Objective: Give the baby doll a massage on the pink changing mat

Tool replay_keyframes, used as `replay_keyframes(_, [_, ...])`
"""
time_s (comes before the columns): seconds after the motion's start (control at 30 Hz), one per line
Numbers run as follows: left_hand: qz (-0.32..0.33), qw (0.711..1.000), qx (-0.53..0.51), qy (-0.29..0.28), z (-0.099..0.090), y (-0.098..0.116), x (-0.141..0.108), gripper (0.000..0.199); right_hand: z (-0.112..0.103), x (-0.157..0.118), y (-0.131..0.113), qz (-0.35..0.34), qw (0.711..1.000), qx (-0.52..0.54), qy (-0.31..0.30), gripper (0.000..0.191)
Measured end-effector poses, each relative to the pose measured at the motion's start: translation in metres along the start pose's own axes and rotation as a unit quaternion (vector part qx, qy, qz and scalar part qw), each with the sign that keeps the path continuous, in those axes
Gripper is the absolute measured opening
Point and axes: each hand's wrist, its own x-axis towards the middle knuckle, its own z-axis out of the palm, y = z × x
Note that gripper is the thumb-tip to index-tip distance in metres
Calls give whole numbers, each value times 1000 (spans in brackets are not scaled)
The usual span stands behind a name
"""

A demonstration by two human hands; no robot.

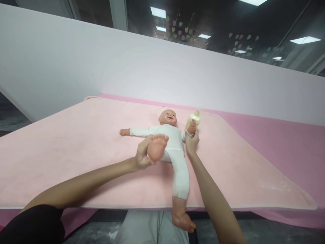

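Observation:
A baby doll with a white cloth body lies on its back on a pink towel, its head toward the wall. My left hand is wrapped round one lower leg of the doll and holds that foot raised, sole toward me. The doll's other leg hangs over the table's front edge. My right hand grips the doll's arm at the wrist, just below its small hand. Right behind that hand stands a pale yellow pump bottle, partly hidden by it.
Behind the towel rises a white partition, with dark glass above it. A darker pink cover shows on the right. My legs are below the front edge.

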Motion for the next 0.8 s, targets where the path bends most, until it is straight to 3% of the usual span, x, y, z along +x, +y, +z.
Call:
replay_keyframes(0.07, [-10, 1000, 5, 25, -6, -8, 11, 61, 1, -8, -6, -76, 993, -44, -74, 39])
replay_keyframes(0.2, [-64, 993, 37, 87, -15, -28, 15, 62, 1, -11, -9, -206, 946, -154, -197, 50])
replay_keyframes(0.4, [-112, 992, 60, -8, -14, -59, -5, 64, 1, -5, -2, -227, 930, -189, -217, 54])
replay_keyframes(0.53, [-182, 982, 47, 25, -20, -59, -1, 72, 0, -9, -7, -209, 940, -170, -210, 54])
replay_keyframes(0.63, [-206, 973, 28, 102, -23, -48, 10, 72, 1, -11, -12, -150, 966, -79, -193, 44])
replay_keyframes(0.73, [-215, 962, -22, 168, -22, -33, 20, 65, 4, -6, -10, -46, 990, 40, -124, 39])
replay_keyframes(0.8, [-196, 965, -50, 165, -17, -21, 23, 63, 4, 1, -2, 17, 993, 95, -63, 41])
